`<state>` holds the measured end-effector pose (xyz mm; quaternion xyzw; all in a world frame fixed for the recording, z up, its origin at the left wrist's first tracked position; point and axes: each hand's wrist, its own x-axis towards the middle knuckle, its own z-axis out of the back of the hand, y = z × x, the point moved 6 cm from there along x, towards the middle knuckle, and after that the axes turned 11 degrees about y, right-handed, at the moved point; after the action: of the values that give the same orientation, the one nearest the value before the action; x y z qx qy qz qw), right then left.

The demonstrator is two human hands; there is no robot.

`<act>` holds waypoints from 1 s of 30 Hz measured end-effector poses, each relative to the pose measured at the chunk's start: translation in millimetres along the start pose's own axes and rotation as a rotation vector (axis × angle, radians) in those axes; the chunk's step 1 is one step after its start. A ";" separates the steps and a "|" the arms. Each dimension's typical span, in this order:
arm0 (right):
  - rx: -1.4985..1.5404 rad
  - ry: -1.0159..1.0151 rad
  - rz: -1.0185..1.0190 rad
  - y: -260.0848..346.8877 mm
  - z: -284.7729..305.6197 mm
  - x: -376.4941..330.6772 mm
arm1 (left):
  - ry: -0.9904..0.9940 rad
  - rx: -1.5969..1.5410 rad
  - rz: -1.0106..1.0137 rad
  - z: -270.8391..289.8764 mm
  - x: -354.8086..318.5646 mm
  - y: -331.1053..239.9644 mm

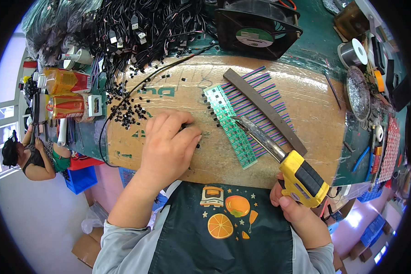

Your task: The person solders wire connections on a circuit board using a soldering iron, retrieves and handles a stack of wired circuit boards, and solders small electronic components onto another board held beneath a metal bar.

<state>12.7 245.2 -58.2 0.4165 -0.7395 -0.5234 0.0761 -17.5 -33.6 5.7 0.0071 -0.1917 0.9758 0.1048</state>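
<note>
My right hand (pixel 290 205) grips a yellow and black soldering gun (pixel 303 180). Its metal tip reaches over a green strip of joined circuit boards (pixel 230 128), near the strip's right edge. Small black components stick out along the strip's left edge. Striped ribbon wires (pixel 271 98) fan out from its right side, with a dark flat bar (pixel 265 109) lying across them. Left of the strip, my left hand (pixel 166 146) is closed, fingers curled and thumb against them. Dark bits show at its fingertips, but what it holds is hidden.
Loose black components (pixel 128 107) lie scattered left of my left hand, beside a black cable (pixel 139 86). A heap of black cables (pixel 146 32) and a black fan (pixel 260 27) stand at the back. A solder spool (pixel 353 53) and metal dish (pixel 358 91) sit right; another person (pixel 34 157) is far left.
</note>
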 end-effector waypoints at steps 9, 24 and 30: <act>-0.031 0.000 0.008 -0.4 1.5 -0.5 | -0.049 0.015 -0.054 1.3 4.8 -9.9; -0.715 0.085 0.120 38.2 -29.4 34.8 | 0.024 -0.530 -0.533 -20.4 -15.2 -90.5; -0.645 0.026 0.137 38.9 -30.8 33.9 | 0.050 -0.663 -0.461 -22.6 -11.7 -87.4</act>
<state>-13.0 203.8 -23.0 0.3269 -0.5609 -0.7188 0.2488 12.6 51.6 16.7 -0.0081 -0.4869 0.8118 0.3222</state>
